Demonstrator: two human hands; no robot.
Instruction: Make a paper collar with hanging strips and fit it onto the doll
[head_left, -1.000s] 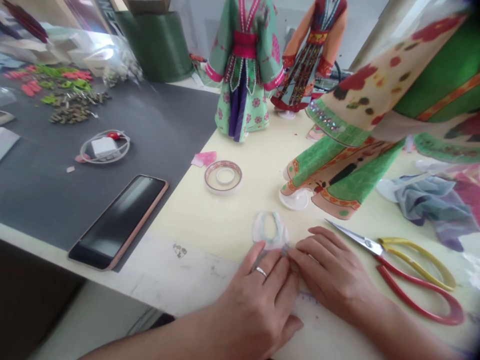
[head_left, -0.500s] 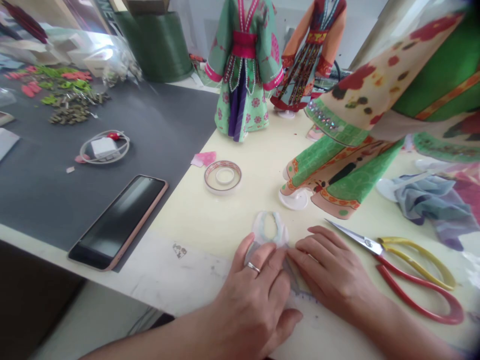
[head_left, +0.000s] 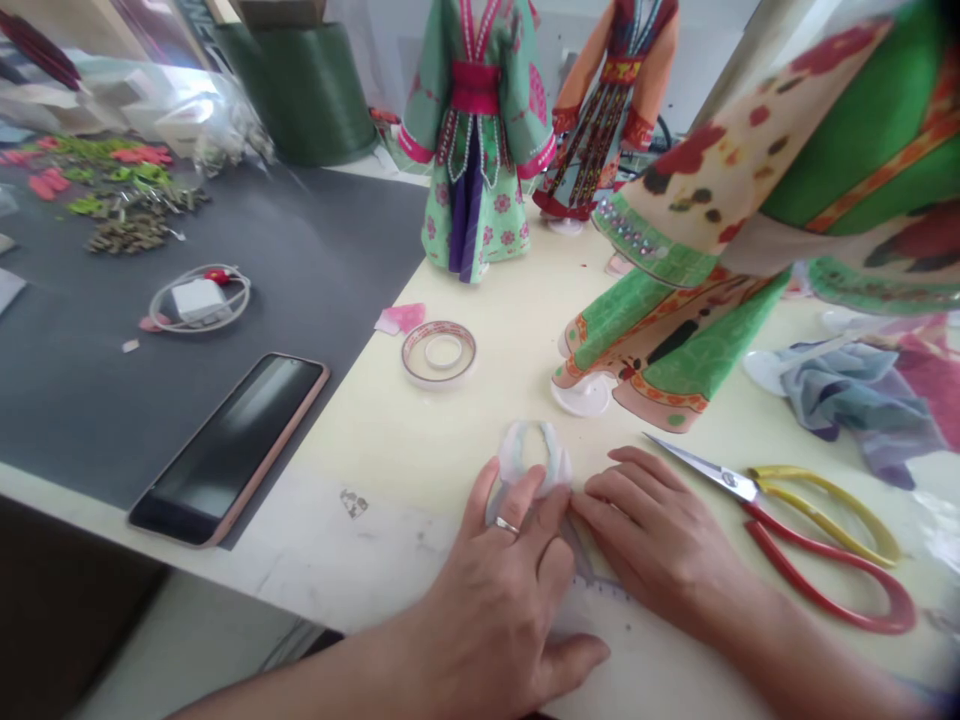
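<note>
A small pale, sheer fabric piece (head_left: 557, 466) with a curved opening lies on the cream tabletop. My left hand (head_left: 517, 580) presses on its near part, fingers spread, a ring on one finger and the thumb stretched to the right. Beside it, my right hand (head_left: 660, 520) lies flat, its fingertips at the right edge of the fabric. Scissors (head_left: 739, 485) with one yellow and one red handle rest to the right of my right hand. A roll of clear tape (head_left: 439, 354) lies beyond the fabric, near a pink scrap (head_left: 403, 318).
Dressed figures stand at the back, in green (head_left: 476, 150) and orange (head_left: 600, 110); a larger one (head_left: 675, 330) leans in at right. A phone (head_left: 232, 445), a cable with charger (head_left: 200, 300), small craft pieces (head_left: 131, 225) and a green container (head_left: 300, 90) are at left.
The view has shifted slightly, moving the scene a little to the left. My left hand's fingers have spread a bit more over the fabric, and its thumb reaches further out.
</note>
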